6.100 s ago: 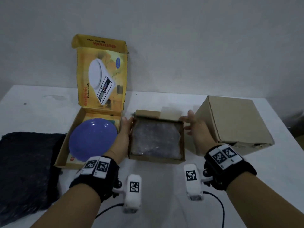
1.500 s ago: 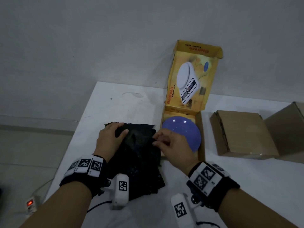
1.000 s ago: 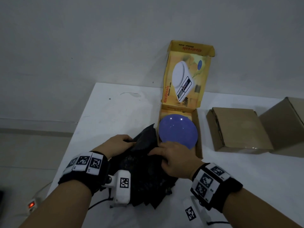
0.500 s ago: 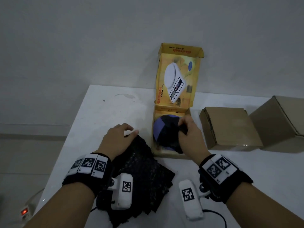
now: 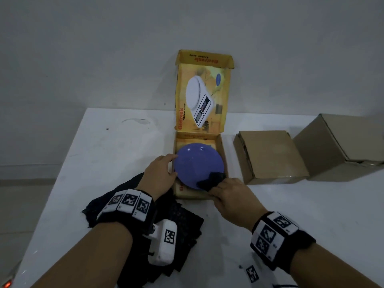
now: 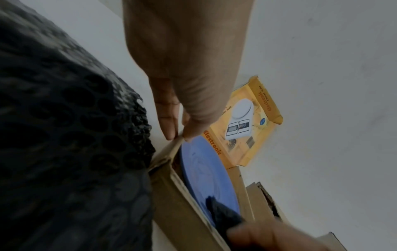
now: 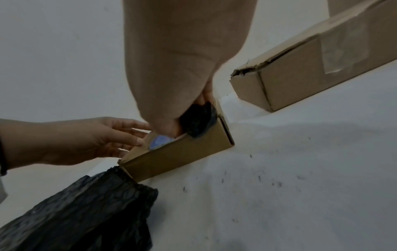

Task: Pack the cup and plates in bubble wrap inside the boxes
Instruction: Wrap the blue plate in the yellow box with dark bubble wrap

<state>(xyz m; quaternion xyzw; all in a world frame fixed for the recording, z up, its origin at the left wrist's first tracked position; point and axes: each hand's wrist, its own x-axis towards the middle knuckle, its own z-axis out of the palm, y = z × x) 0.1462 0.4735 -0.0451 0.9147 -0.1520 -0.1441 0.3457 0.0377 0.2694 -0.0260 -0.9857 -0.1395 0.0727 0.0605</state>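
Two hands at frame centre over blue plate (image 5: 198, 164) lying in open yellow box (image 5: 221, 146): left hand (image 5: 159, 175) spread against plate's left rim, right hand (image 5: 233, 199) pinching black bubble wrap (image 5: 211, 180) at lower right edge.

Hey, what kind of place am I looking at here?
Probably a makeshift packing spot in a bare room, not a kitchen: a plain white table against a blank wall, closed cardboard boxes, a stack of black bubble wrap, and a blue plate sitting in an open kitchen-scale box.
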